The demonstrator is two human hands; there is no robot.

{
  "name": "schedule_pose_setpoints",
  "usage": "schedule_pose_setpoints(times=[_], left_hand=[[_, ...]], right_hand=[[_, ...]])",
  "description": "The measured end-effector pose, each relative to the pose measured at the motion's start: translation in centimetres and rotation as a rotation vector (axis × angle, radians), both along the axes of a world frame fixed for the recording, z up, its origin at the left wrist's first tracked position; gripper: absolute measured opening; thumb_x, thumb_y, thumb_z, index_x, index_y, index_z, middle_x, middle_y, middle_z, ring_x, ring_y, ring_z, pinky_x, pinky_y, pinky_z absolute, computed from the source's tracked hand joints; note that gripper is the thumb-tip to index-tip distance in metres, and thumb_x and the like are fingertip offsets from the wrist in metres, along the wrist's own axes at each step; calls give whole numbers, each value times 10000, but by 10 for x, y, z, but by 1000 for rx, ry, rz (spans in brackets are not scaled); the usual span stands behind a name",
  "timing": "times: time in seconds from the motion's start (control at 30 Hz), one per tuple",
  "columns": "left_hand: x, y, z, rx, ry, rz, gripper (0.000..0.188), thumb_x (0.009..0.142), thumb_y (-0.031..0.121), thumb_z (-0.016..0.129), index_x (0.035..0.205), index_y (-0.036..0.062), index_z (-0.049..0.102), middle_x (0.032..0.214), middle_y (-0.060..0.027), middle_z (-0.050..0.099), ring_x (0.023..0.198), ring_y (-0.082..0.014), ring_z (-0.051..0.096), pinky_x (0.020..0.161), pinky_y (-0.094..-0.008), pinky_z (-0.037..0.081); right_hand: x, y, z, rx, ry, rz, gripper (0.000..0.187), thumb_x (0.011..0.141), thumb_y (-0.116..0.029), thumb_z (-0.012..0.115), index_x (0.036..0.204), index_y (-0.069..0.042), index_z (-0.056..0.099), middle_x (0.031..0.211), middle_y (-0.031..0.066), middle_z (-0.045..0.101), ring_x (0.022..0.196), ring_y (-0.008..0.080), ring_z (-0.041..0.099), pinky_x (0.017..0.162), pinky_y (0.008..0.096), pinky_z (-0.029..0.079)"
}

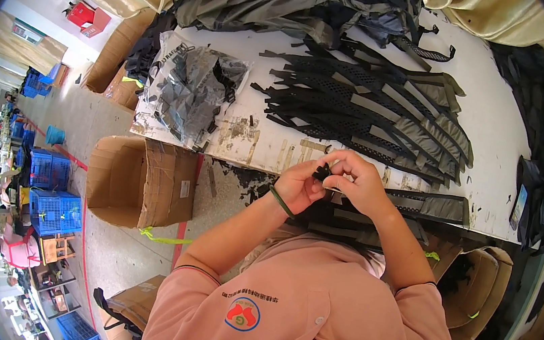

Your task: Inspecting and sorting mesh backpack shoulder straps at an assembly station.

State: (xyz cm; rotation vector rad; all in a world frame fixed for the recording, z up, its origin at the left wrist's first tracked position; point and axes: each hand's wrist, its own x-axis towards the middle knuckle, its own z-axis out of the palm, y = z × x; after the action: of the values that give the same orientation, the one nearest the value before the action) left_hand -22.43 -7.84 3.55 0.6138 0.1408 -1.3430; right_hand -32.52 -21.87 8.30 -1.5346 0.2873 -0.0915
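Note:
Close to the table's front edge, my left hand [302,184] and my right hand [360,183] come together. Between their fingertips is a small black buckle [321,172], gripped from both sides; its finer shape is partly covered by the fingers. A grey and black padded strap [434,207] lies along the table edge by my right forearm, and darker strap material sits over my lap under the hands. Beyond them, several grey and black mesh shoulder straps [368,104] are spread in an overlapping pile. Left of this pile lies a clear plastic bag [193,89] with small black parts inside.
Dark folded fabric [286,2] is heaped at the far side of the white table [274,150]. An open cardboard box [171,188] stands on the floor at left, another box [474,290] at right. Black items hang at the right edge. Blue crates [56,211] stand farther left.

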Motion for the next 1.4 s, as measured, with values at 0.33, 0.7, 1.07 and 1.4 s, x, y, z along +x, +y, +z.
schedule_pose_setpoints(times=[0.33,0.7,1.07,1.4], left_hand=[[-5,-5,11,65,-398,154,96,910,145,569,879,73,514,818,-47,600,628,-109,573,573,-252,497],[-8,-7,3,142,-788,294,108,851,47,639,867,47,532,797,-11,606,704,-68,569,671,-226,509],[-11,0,5,-113,-1181,217,270,747,-89,668,963,28,556,1082,-79,484,1022,-173,490,915,-289,401],[-9,7,11,-115,-1486,16,232,756,-64,661,931,53,563,908,-48,526,761,-128,532,679,-234,450]], right_hand=[[1,0,-2,-839,-474,-163,131,745,5,662,849,-73,642,767,41,573,681,162,516,701,288,412],[-1,0,-19,190,51,-145,293,704,24,709,830,-68,460,697,-22,504,625,43,478,565,191,410],[-5,10,3,636,50,-289,197,789,-12,664,906,-35,507,715,-8,507,669,78,547,571,205,486],[-5,-11,-17,-81,93,-77,129,857,-140,604,863,-11,603,736,1,577,651,56,490,580,221,429]])
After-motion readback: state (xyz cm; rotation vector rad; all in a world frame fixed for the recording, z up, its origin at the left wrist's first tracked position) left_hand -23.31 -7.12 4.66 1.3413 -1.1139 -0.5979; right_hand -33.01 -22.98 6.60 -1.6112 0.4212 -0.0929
